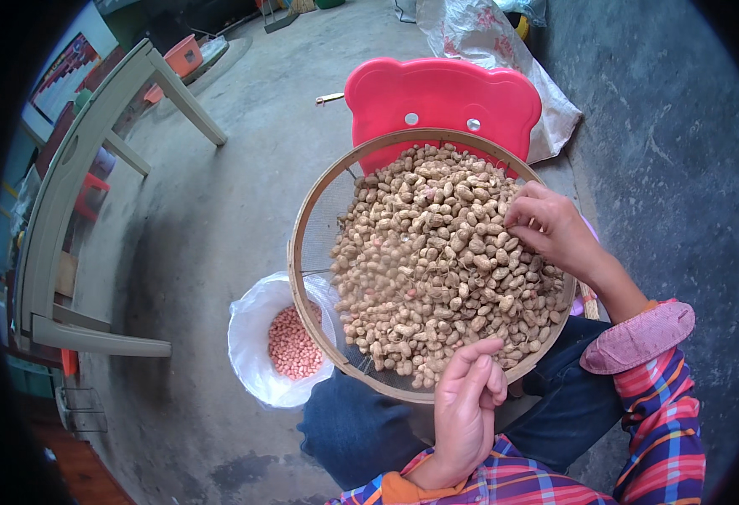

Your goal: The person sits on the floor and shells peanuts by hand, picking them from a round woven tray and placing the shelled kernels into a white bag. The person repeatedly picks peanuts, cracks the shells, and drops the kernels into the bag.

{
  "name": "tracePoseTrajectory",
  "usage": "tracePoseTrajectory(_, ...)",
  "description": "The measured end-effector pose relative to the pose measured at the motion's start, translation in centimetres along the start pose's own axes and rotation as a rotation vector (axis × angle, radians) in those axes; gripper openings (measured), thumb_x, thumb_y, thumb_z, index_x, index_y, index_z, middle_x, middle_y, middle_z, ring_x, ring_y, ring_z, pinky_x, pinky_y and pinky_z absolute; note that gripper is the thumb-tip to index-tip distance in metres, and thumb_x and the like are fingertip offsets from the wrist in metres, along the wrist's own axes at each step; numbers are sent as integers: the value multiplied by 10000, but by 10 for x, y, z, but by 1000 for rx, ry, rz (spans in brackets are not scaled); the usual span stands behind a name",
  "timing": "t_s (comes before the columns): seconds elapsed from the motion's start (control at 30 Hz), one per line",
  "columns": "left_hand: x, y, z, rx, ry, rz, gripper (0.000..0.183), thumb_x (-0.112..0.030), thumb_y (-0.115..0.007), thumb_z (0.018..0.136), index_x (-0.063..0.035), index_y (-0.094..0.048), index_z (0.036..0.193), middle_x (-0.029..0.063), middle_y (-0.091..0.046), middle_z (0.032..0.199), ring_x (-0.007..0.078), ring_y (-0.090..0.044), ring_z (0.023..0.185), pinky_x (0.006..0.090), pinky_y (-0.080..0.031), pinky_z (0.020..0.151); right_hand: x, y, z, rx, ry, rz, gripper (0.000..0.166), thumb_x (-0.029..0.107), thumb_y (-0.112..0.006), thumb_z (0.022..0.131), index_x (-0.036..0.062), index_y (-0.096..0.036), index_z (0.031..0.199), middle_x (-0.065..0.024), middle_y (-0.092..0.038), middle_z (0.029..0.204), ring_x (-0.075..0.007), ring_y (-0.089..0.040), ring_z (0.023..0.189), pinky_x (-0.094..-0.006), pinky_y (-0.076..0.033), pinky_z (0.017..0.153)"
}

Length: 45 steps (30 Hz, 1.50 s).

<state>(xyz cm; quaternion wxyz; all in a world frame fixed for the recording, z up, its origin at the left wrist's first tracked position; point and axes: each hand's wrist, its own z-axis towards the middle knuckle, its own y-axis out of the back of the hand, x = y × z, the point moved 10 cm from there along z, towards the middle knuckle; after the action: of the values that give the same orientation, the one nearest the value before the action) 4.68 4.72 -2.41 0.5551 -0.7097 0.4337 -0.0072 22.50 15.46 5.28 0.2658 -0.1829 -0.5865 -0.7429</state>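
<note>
Unshelled peanuts [445,246] are heaped in a round, wood-rimmed mesh sieve [325,183] in front of me. Over the heap's right side is my right hand [549,227], thumb and fingertips drawn together at the pods; whether a pod is between them cannot be made out. My left hand [470,398] hovers at the sieve's near rim, its fingers curled in and its palm hidden. Left of the sieve stands a container lined with a white plastic bag [249,353], holding pink shelled peanut kernels [293,344]. A few pinkish bits show among the pods.
A red bear-shaped plastic seat or chair back [445,88] stands at the sieve's far edge. Behind it slumps a white woven sack [549,120]. A pale wooden stool or table frame [104,120] is at left. My knees [356,429] are below the sieve.
</note>
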Motion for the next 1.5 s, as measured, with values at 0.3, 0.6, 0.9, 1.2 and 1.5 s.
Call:
tracePoseTrajectory(0.3, 2, 2, 1, -3, -6, 1, 230, -106, -470, 975, 11, -537, 1161, 2, -460, 720, 86, -408, 651, 220, -351, 595, -27, 53, -14, -190, -194, 85, 101, 89, -684, 802, 7, -654, 853, -73, -640, 737, -141, -616, 637, -269, -467, 557)
tracePoseTrajectory(0.6, 5, 3, 1, -23, 7, 5, 234, -108, -469, 977, 3, -532, 1173, 6, -468, 729, 92, -422, 660, 225, -368, 608, -7, 52, -42, -90, -196, -39, 120, 89, -703, 750, 14, -627, 803, -109, -599, 789, -277, -604, 743, -355, -474, 652)
tracePoseTrajectory(0.9, 12, 5, 5, -19, 6, -20, 231, -95, -471, 972, 6, -531, 1172, 10, -465, 724, 100, -427, 657, 231, -376, 613, 54, -26, -42, -18, 211, -298, 118, 51, -644, 733, 38, -528, 751, -99, -502, 767, -280, -578, 736, -407, -477, 625)
tracePoseTrajectory(1.2, 7, 8, 4, -25, -17, -48, 236, -91, -477, 972, 7, -527, 1180, 35, -545, 821, 93, -479, 694, 214, -395, 614, 45, -20, -36, 134, -164, 294, 125, 33, -662, 828, 5, -630, 945, -58, -622, 816, -101, -606, 677, -230, -482, 606)
tracePoseTrajectory(1.5, -17, 7, 6, -84, -211, 47, 247, -189, -518, 986, -61, -539, 1196, 25, -583, 926, 64, -487, 705, 193, -391, 593, 60, -69, -67, 310, -552, 1188, 118, 72, -645, 894, 1, -616, 984, -45, -663, 845, -88, -640, 784, -211, -511, 674)
